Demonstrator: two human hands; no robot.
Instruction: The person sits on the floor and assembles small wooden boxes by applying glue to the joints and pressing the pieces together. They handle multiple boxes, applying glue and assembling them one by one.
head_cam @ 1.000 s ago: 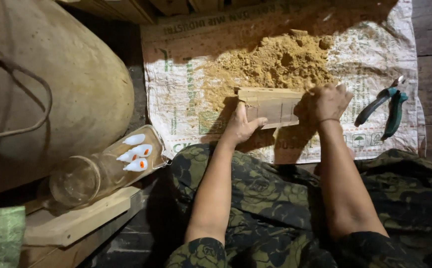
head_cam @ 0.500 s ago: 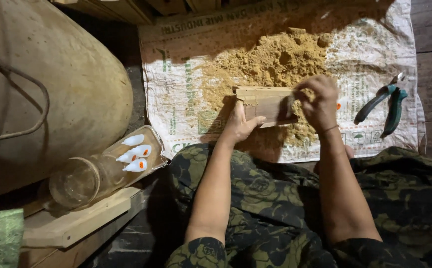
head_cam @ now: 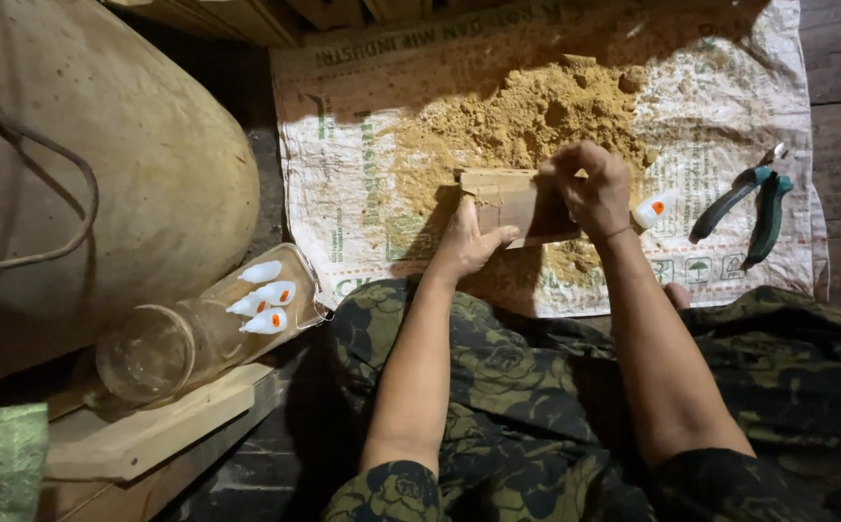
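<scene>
Left hand (head_cam: 467,242) has its fingers wrapped on the near left edge of a small wooden block (head_cam: 509,200), thumb on the front face, holding it just above the woven plastic sack (head_cam: 362,184) spread on the floor. Right hand (head_cam: 594,188) is curled over the block's right end, fingers clenched on a little white glue bottle (head_cam: 654,208) with an orange cap poking out to the side. Sawdust pile (head_cam: 527,121) sits right behind the block. Green-handled pliers (head_cam: 749,205) lie further right on the sack. Off to the left, a clear jar (head_cam: 188,333) on its side with more of those bottles in it.
</scene>
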